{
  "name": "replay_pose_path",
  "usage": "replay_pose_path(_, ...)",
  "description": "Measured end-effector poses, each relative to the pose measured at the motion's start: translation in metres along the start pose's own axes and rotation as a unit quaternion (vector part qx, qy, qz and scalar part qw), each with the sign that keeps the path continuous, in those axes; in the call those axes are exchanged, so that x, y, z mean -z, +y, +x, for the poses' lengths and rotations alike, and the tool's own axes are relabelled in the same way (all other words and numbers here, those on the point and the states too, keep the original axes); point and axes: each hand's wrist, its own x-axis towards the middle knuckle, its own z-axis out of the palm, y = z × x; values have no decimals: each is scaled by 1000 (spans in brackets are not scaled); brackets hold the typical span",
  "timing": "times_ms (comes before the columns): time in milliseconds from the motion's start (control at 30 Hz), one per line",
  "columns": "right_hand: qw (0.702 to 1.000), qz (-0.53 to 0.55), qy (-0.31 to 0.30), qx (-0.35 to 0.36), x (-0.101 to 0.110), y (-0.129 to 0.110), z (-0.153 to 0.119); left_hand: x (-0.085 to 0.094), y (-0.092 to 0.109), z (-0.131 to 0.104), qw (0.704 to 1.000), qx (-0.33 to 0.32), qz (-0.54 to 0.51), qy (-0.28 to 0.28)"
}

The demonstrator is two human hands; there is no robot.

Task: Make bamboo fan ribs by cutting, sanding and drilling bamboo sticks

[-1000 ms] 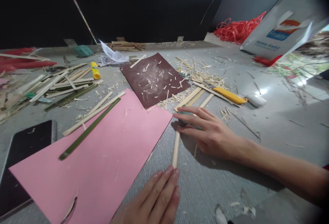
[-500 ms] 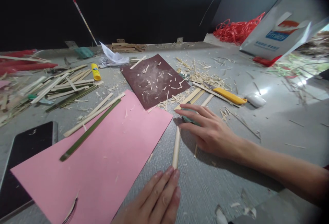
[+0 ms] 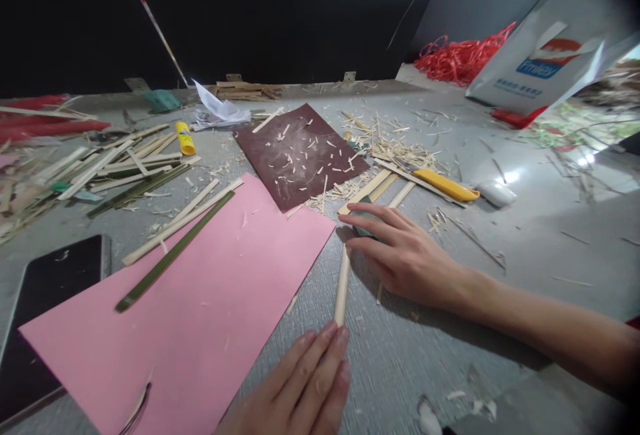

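Note:
My left hand point(image 3: 305, 382) lies at the bottom centre, its fingers stretched out side by side, with the fingertips on the near end of a pale bamboo strip point(image 3: 342, 288). My right hand point(image 3: 405, 248) is spread low over the table, fingers pointing left. Under its fingers is a small green piece point(image 3: 369, 223), partly hidden, and its lower fingertips are beside the strip's far end. Pale flat strips point(image 3: 367, 190) run out beyond the right hand. Left of both hands is a pink sheet point(image 3: 210, 288) with a green strip point(image 3: 175, 252) across it.
A brown sheet point(image 3: 300, 155) with shavings is further back. The yellow cutter point(image 3: 445, 185) lies beyond my right hand, near a white mouse-shaped object point(image 3: 497, 193). On the left are a phone point(image 3: 55, 315), a glue stick point(image 3: 185, 138) and piled strips point(image 3: 120, 168). A bag point(image 3: 545, 62) stands back right.

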Motion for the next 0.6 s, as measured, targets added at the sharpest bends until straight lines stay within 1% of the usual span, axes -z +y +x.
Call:
replay_pose_path(167,1000,-24,11,-7,0,-2,2,2,0,-1,1000,1,0,-3)
replay_pose_path(267,998,-39,19,-48,7,-3,4,3,-2,-1,1000,-1,5,-8)
replay_pose_path(300,997,-45,13,-68,10,-3,5,3,-2,0,1000,-1,6,-11)
replay_pose_path(367,993,-54,-22,-99,17,-2,4,3,-3,1,1000,-1,6,-13)
replay_pose_path(433,991,-52,-63,-104,20,-1,2,2,-3,1,1000,-7,6,-6)
replay_pose_path(467,991,-49,-73,-103,20,1,1,2,-3,2,1000,-7,6,-4)
replay_pose_path(600,991,-42,-52,-120,17,7,-4,2,-3,1,1000,-6,6,-5)
